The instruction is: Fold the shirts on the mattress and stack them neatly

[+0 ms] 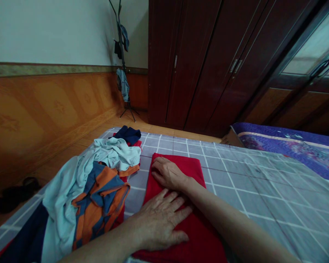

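Observation:
A red cloth garment (188, 166), folded into a long flat rectangle, lies on the bed in front of me. My left hand (163, 221) presses flat on its nearer half, palm down with the fingers spread. Farther up, my right hand (170, 174) rests on the cloth near its left edge, fingers slightly bent and lying on the fabric. The right wrist passes just beyond the left fingertips. To the left is a loose heap of clothes: a pale blue garment (63, 201), an orange and blue one (101, 199), and a dark navy piece (128, 134) at the far end.
The bed has a grey checked sheet (235, 175). Beyond it stands a dark wooden wardrobe (192, 65). A coat stand (123, 54) holds caps and cloth in the corner. A purple quilted cover (287, 146) lies at the right, and dark objects (16, 193) sit on the floor at left.

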### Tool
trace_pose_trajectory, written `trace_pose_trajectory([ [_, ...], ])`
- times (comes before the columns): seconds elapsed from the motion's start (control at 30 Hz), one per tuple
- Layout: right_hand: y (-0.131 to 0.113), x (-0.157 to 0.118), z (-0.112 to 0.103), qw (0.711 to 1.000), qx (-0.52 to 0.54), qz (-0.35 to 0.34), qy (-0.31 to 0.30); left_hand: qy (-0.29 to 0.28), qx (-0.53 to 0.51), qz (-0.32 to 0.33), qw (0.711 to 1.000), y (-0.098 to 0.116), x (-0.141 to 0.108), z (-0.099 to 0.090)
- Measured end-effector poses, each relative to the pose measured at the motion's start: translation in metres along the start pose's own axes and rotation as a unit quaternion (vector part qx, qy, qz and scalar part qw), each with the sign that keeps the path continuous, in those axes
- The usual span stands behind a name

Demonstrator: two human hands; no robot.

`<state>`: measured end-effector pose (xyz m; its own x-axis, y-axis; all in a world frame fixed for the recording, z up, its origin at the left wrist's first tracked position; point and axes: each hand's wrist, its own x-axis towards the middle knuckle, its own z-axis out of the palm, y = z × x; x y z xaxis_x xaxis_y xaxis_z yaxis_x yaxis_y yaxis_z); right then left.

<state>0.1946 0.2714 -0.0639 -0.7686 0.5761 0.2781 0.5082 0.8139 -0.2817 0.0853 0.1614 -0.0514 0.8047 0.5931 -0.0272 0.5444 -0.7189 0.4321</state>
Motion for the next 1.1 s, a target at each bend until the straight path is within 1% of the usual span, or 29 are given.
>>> trace_pose_trajectory([
  [0.1,0.004,0.000,0.005,1.000,-0.003,0.004,0.010,-0.002,0.003,-0.004,1.000,0.001,0.000,0.000],
  [0.17,0.005,-0.004,0.003,1.000,-0.001,0.006,0.001,-0.003,0.001,-0.007,1.000,0.000,-0.001,0.000],
  [0.23,0.002,-0.008,-0.004,1.000,0.003,0.007,-0.013,-0.005,-0.005,-0.010,1.000,0.000,-0.001,0.001],
  [0.3,-0.005,-0.011,-0.014,1.000,0.007,0.012,-0.014,-0.007,-0.011,-0.007,1.000,0.000,-0.001,0.001],
  [0.4,-0.014,-0.012,-0.025,0.999,0.001,0.036,-0.034,-0.005,-0.011,-0.002,1.000,-0.001,-0.001,0.001],
  [0.47,-0.015,-0.011,-0.022,0.998,-0.013,0.045,-0.047,-0.006,-0.008,-0.006,1.000,-0.001,-0.001,0.001],
  [0.57,-0.006,-0.010,-0.012,0.999,-0.017,0.026,-0.033,-0.010,-0.001,-0.011,1.000,-0.001,-0.001,0.002],
  [0.63,0.000,-0.010,-0.010,0.999,-0.011,0.016,-0.031,-0.007,0.007,-0.007,1.000,-0.002,-0.001,0.003],
  [0.77,-0.002,-0.012,-0.026,0.999,-0.019,0.024,-0.044,0.004,0.015,0.011,1.000,-0.003,-0.001,0.003],
  [0.83,-0.006,-0.013,-0.032,0.997,-0.022,0.031,-0.065,0.006,0.010,0.015,1.000,-0.003,-0.001,0.003],
  [0.93,-0.008,-0.013,-0.025,0.995,-0.033,0.034,-0.084,-0.004,-0.005,-0.002,1.000,-0.002,-0.001,0.003],
  [1.03,-0.003,-0.012,-0.013,0.996,-0.029,0.032,-0.079,-0.012,-0.012,-0.017,1.000,-0.002,-0.001,0.004],
  [1.1,0.000,-0.011,-0.012,0.996,-0.019,0.032,-0.086,-0.011,-0.013,-0.016,1.000,-0.002,-0.001,0.004],
])
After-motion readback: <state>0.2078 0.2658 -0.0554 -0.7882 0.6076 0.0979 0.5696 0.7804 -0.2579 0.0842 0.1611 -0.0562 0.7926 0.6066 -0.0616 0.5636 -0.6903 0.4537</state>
